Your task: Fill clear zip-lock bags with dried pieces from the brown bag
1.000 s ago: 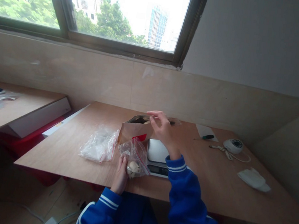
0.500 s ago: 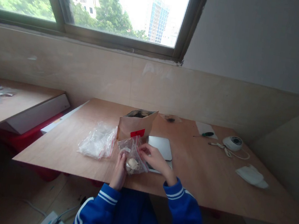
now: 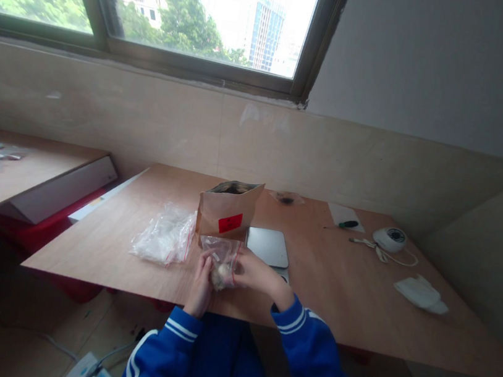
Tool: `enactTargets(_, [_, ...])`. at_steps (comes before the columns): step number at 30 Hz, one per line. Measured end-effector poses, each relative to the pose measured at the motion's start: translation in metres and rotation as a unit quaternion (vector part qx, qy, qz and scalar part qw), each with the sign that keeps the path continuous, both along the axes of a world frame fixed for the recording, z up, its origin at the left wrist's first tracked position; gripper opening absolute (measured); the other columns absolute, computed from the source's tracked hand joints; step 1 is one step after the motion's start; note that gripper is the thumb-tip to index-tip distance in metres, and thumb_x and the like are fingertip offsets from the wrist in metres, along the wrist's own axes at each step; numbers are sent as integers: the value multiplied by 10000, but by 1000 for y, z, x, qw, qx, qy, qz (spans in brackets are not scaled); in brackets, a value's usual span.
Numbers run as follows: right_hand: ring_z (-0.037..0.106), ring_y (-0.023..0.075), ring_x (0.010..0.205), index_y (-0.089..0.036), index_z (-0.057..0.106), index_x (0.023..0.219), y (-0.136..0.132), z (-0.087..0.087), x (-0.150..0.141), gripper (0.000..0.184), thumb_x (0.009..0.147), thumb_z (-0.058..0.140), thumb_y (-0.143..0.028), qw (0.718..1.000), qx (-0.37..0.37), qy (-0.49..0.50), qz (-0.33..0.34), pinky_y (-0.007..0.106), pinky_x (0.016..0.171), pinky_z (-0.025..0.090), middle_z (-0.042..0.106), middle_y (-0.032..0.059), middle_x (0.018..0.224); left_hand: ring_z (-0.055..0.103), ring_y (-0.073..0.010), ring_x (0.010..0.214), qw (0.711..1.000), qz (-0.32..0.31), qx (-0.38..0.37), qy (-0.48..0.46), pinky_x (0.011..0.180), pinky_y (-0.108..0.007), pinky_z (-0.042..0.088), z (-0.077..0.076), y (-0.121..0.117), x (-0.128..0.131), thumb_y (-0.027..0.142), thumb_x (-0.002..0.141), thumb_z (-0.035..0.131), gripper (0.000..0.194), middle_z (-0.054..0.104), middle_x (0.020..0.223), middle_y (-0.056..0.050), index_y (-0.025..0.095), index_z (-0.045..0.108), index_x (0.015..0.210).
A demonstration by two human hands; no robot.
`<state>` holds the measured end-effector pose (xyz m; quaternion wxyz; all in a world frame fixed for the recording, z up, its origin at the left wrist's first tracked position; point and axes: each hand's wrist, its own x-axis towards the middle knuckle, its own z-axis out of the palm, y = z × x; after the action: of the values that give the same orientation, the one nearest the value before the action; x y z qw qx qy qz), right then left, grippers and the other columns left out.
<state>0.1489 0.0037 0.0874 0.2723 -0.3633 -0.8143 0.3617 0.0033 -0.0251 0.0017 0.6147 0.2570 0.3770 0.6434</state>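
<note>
Near the front edge of the wooden table (image 3: pixel 349 290), both hands hold a small clear zip bag (image 3: pixel 222 258) with a pale lump inside. My left hand (image 3: pixel 201 284) grips its left side, fingers closed. My right hand (image 3: pixel 254 273) pinches its right side. Just behind the bag stands an open brown paper pouch (image 3: pixel 227 210) with a red label. A silver kitchen scale (image 3: pixel 268 247) lies to the right of the pouch, beside my right hand.
A heap of empty clear zip bags (image 3: pixel 163 235) lies left of the pouch. At the far right are a screwdriver on a paper (image 3: pixel 345 217), a white round device with a cable (image 3: pixel 389 239) and a white cloth (image 3: pixel 421 293). A second desk (image 3: pixel 10 176) stands at the left.
My right hand came down from the open top of the pouch to the small bag. Both hands now hold the bag upright, closer to the table edge.
</note>
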Motion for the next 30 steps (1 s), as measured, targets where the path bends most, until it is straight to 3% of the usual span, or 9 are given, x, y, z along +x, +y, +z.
enactTargets(4, [615,189,809,-190,636,979,-2,9,12,256,733,702,-225,999,-30,-5,-39,310,735,501,669,28,921,629,-208,1001,999,8,-17,-44,919,-368,477,4,0,1,448,772,652,396,659,1073,-39,251,525,1091])
enactTargets(8, [636,181,887,-199,603,1029,5,35,26,337,739,726,-319,993,-47,85,-60,321,807,525,654,37,1003,650,-198,928,996,6,-46,-71,884,-373,498,7,1,1,437,746,684,453,670,1025,-28,254,498,1117])
enactTargets(12, [634,170,954,-234,532,1107,31,73,21,431,746,727,-366,963,52,239,-110,319,861,528,623,48,1090,657,-197,908,995,1,-53,-81,855,-363,511,6,2,-1,427,734,699,496,666,1043,-33,254,483,1146])
enactTargets(16, [622,169,993,-250,502,1154,65,99,0,475,754,715,-393,937,154,269,-164,308,876,515,597,53,1145,659,-203,916,995,2,-49,-92,853,-362,512,4,2,-2,413,737,698,494,660,1048,-30,253,483,1152])
enactTargets(21, [604,199,1010,-208,593,1077,81,98,-20,318,830,633,-404,958,217,125,-139,350,923,465,647,63,1088,651,-196,952,994,-7,-55,-98,866,-347,507,5,2,-3,361,765,675,446,653,1077,-27,262,492,1160])
enactTargets(25, [553,207,1112,-233,574,1205,78,92,-22,359,933,467,-440,956,255,79,-125,377,984,406,629,72,1185,649,-205,957,994,-7,-53,-100,863,-357,509,6,3,-3,361,765,675,437,657,1037,-22,259,499,1152])
enactTargets(30, [443,229,1225,-247,723,982,76,88,-17,558,972,236,-519,948,285,16,-143,438,1076,283,569,84,1233,650,-204,953,994,-4,-47,-95,861,-353,510,7,3,-2,386,742,698,461,658,1037,-24,245,503,1135])
